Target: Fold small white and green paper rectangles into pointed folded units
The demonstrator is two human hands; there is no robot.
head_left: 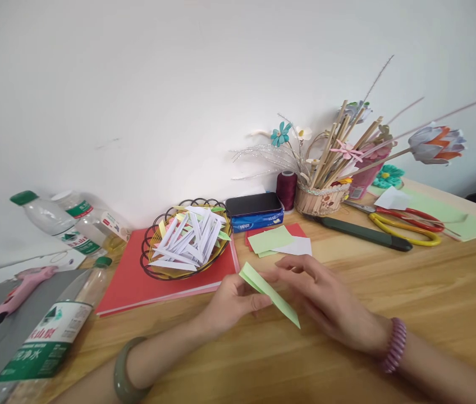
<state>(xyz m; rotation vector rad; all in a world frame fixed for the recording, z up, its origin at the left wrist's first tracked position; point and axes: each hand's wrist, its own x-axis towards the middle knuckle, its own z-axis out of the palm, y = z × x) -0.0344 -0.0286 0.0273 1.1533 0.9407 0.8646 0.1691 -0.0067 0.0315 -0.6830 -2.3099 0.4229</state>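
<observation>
My left hand point(233, 303) is closed on a folded strip of light green paper point(270, 294), with its thumb lying on top of the strip. The strip slants down to the right, and its fold stands slightly apart at the upper end. Just right of it is my right hand point(326, 297), its fingers loosely bent and apart, tips close to the left fingers behind the paper. I cannot make out whether they touch it. Beyond the hands lie loose green paper pieces point(269, 240), a white slip point(297, 247) and red paper point(294, 229).
A wicker basket point(149, 269) of folded paper pieces sits on red sheets point(122, 280). Bottles point(48, 331) and a pink glue gun point(25, 289) are at left. Behind stand a tissue pack point(257, 220), thread spool point(286, 191) and stick holder point(320, 201); scissors point(415, 227) and a dark green cutter point(360, 233) lie right.
</observation>
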